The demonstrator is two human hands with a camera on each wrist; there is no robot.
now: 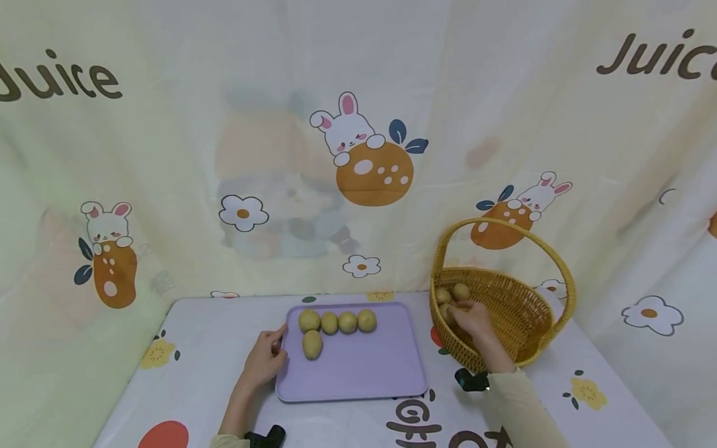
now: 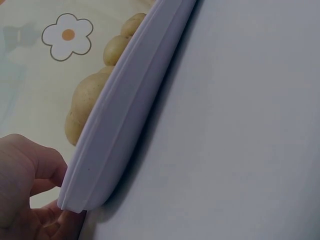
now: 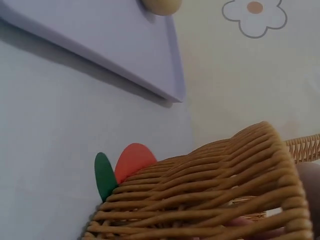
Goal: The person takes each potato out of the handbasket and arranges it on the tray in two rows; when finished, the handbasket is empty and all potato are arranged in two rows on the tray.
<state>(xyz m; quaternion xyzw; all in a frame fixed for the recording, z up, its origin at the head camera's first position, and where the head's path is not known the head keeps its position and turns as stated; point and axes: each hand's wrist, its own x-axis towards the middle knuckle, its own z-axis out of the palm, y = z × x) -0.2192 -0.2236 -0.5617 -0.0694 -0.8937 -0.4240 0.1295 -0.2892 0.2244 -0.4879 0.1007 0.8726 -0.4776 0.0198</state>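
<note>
My left hand holds the left edge of a light purple tray. In the left wrist view, its fingers are bent around the tray's rim. Several potatoes lie on the tray: a row along its far side, with one potato in front of the row's left end. My right hand reaches into a woven basket and grips a potato at its left side. Two other potatoes lie just beyond those fingers. The basket wall hides most of this hand in the right wrist view.
The basket's tall arched handle rises over the right forearm. A patterned cloth covers the table, and a printed curtain hangs right behind it. The tray stands left of the basket, with a narrow strip of tabletop between them.
</note>
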